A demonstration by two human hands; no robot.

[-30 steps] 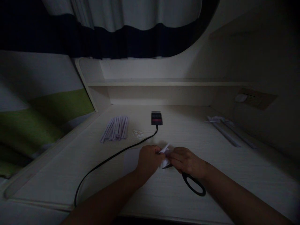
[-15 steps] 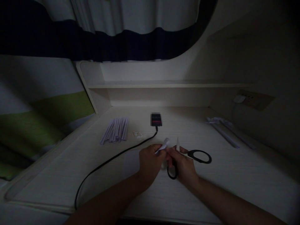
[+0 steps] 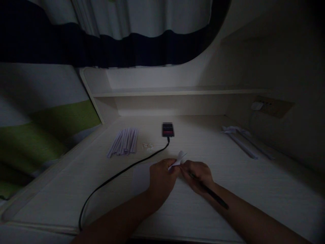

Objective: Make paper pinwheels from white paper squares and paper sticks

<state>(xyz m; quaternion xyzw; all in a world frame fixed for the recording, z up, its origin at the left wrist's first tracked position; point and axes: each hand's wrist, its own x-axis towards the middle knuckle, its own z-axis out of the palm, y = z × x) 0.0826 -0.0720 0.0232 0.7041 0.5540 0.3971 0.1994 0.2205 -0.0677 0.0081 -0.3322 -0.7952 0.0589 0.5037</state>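
Your left hand [image 3: 162, 176] pinches a small folded piece of white paper [image 3: 178, 158] between thumb and fingertips, just above the pale desk [image 3: 254, 189]. Your right hand [image 3: 199, 174] is closed around black scissors [image 3: 208, 193], which lie back along your wrist (the blades are hidden, so you cannot tell if they are open). The two hands touch, and the paper pokes up between them.

The paper looks very light and thin. It will likely bend or tear if you squeeze hard, so hold it near the fold, where it is stiffer.

A black cable [image 3: 114, 179] runs past your left arm. A bundle of paper strips [image 3: 124, 141] lies farther back.
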